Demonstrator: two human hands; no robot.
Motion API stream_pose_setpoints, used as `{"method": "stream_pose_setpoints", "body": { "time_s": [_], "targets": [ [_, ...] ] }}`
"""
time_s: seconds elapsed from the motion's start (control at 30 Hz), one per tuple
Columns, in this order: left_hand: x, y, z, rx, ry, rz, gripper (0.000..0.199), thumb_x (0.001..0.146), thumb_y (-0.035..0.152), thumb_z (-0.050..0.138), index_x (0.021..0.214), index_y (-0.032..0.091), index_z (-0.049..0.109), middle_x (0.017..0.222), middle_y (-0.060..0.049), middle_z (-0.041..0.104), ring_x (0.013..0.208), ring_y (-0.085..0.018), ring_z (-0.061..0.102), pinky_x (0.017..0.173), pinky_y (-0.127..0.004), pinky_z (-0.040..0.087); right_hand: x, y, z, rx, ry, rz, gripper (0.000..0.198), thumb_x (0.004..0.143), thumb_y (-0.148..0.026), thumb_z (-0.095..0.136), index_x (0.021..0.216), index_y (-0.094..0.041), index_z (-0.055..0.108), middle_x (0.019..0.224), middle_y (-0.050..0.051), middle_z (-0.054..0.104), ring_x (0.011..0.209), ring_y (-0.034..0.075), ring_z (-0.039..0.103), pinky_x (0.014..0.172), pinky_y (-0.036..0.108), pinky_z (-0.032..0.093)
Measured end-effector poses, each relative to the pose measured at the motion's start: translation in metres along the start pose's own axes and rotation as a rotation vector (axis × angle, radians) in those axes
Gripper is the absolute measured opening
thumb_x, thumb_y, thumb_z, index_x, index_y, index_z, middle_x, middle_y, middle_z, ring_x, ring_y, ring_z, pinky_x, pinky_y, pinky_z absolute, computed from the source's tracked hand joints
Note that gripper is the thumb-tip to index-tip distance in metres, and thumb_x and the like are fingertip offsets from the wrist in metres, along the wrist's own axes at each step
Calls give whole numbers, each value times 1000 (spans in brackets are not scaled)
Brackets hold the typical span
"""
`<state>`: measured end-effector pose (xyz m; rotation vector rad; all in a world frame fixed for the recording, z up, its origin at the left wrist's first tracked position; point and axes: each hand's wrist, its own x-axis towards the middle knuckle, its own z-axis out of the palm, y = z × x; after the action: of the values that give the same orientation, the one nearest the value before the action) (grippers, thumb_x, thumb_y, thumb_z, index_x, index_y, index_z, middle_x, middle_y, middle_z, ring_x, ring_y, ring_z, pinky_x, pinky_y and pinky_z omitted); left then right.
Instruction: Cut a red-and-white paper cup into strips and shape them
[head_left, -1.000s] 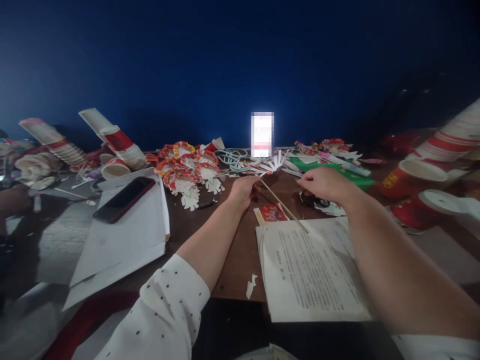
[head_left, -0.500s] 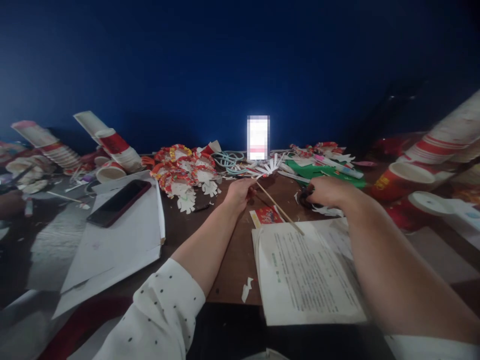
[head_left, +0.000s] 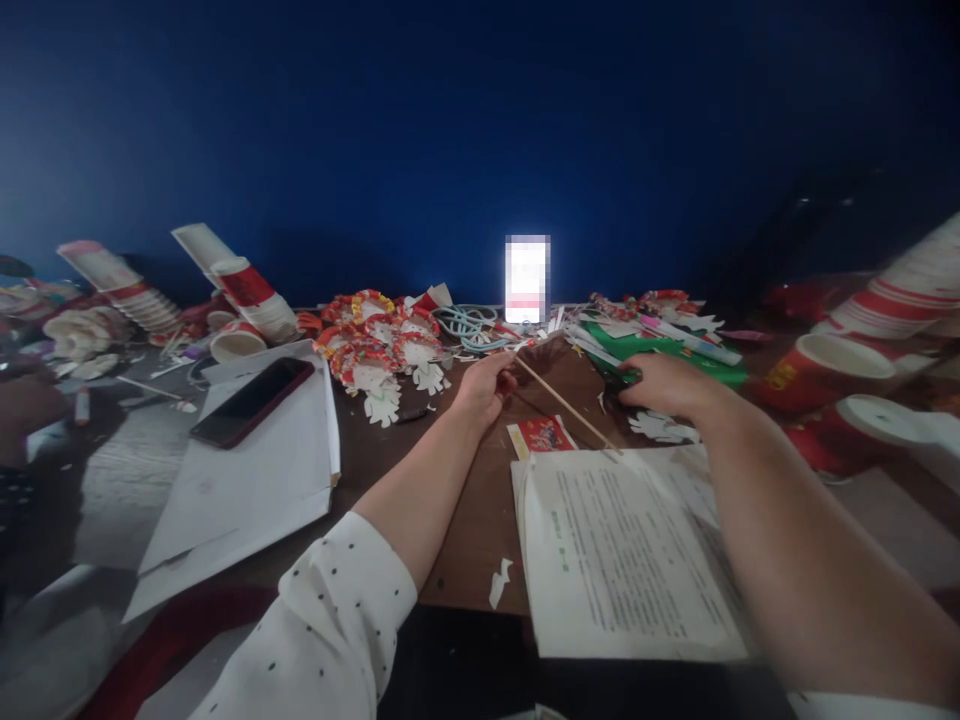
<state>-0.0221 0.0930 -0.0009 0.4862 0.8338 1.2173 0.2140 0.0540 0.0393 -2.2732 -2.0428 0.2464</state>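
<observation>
A thin wooden stick (head_left: 566, 403) is pinched in my left hand (head_left: 484, 388), near its far end. The stick slants down to the right, its other end over the top of the printed booklet (head_left: 622, 550). Under my left hand is bare brown table. My right hand (head_left: 667, 387) is at the front edge of a green sheet (head_left: 637, 347), fingers curled downward. Something dark shows by its fingertips, too unclear to name. Just below that hand lies a white fringed paper piece (head_left: 664, 428). A small red and yellow packet (head_left: 546, 435) sits above the booklet.
Red and white paper rings with fringed ends (head_left: 375, 335) are heaped at the back. A lit phone (head_left: 527, 280) stands by the blue wall. At left, a dark phone (head_left: 253, 402) rests on white sheets (head_left: 240, 500). Paper cups (head_left: 255, 300) stand on both sides. Another person's hand (head_left: 30, 405) is far left.
The whole view has shifted slightly to the right. My right hand has moved off the dark thing it was on and nearer the green sheet. My left hand keeps its pinch on the stick.
</observation>
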Motion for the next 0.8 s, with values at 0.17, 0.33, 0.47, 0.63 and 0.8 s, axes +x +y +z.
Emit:
{"method": "stream_pose_setpoints", "body": {
  "time_s": [0.17, 0.33, 0.47, 0.63, 0.8],
  "targets": [
    [-6, -4, 1, 109, -37, 91, 10, 70, 15, 72, 70, 12, 62, 56, 4, 53, 43, -2, 41, 41, -14, 35, -3, 2, -3, -16, -91, -50, 21, 63, -34, 70, 83, -29, 75, 79, 6, 73, 71, 27, 67, 58, 34, 48],
    [-7, -6, 2, 188, -25, 138, 12, 71, 18, 70, 67, 13, 60, 54, 5, 50, 44, -3, 39, 43, -17, 33, -8, 8, -17, 117, -205, -38, 36, 69, -30, 62, 103, -25, 74, 83, 3, 74, 75, 23, 67, 64, 31, 48],
    [-4, -8, 1, 206, -26, 161, 15, 71, 20, 71, 65, 14, 58, 51, 5, 48, 44, -3, 39, 43, -16, 33, -13, 16, -24, 211, -121, -18, 44, 70, -28, 60, 112, -22, 71, 87, 4, 74, 75, 20, 66, 68, 30, 48],
    [-3, -9, 0, 176, -31, 159, 17, 67, 23, 74, 67, 14, 59, 53, 5, 50, 44, -3, 41, 43, -15, 33, -16, 10, -21, 555, -26, 0, 50, 70, -27, 63, 119, -20, 66, 92, 5, 73, 74, 17, 65, 66, 28, 48],
    [-3, -7, 1, 124, 1, 137, 16, 68, 20, 73, 67, 13, 59, 53, 5, 49, 45, -3, 42, 43, -15, 32, -18, -24, -4, 774, 27, -207, 49, 69, -28, 65, 118, -20, 65, 92, 6, 72, 83, 20, 67, 73, 30, 52]
  ]
}}
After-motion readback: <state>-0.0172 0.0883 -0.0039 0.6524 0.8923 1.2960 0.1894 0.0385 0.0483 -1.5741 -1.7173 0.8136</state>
